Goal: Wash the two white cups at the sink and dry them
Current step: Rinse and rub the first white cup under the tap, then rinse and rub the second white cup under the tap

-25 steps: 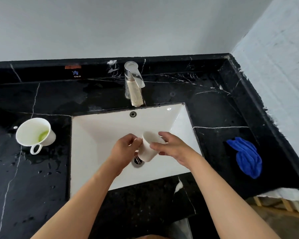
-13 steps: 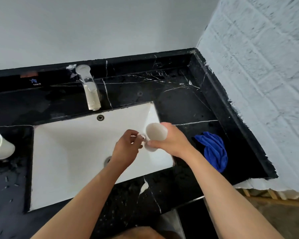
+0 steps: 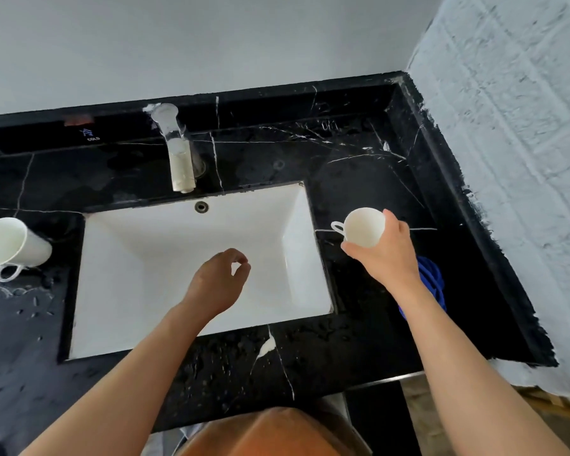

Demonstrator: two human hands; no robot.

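Note:
My right hand (image 3: pixel 387 255) grips a white cup (image 3: pixel 362 227) from its right side, holding it over the black counter just right of the white sink (image 3: pixel 297 225); the cup's handle points left. Above the sink basin hovers my left hand (image 3: pixel 221 281), empty, with thumb and forefinger loosely curled toward each other. A second white cup (image 3: pixel 7 243) stands on the wet counter at the far left, its handle toward me. A blue cloth (image 3: pixel 433 284) lies on the counter to the right, partly hidden behind my right wrist.
A chrome faucet (image 3: pixel 178 156) stands behind the sink. The black marble counter (image 3: pixel 359 337) is speckled with water drops and ends at a white brick wall (image 3: pixel 514 159) on the right. Its front edge runs just below the sink.
My right hand carried the cup from over the basin to the right, above the counter. My left hand let go of the cup and stayed over the sink. The view shifted left again.

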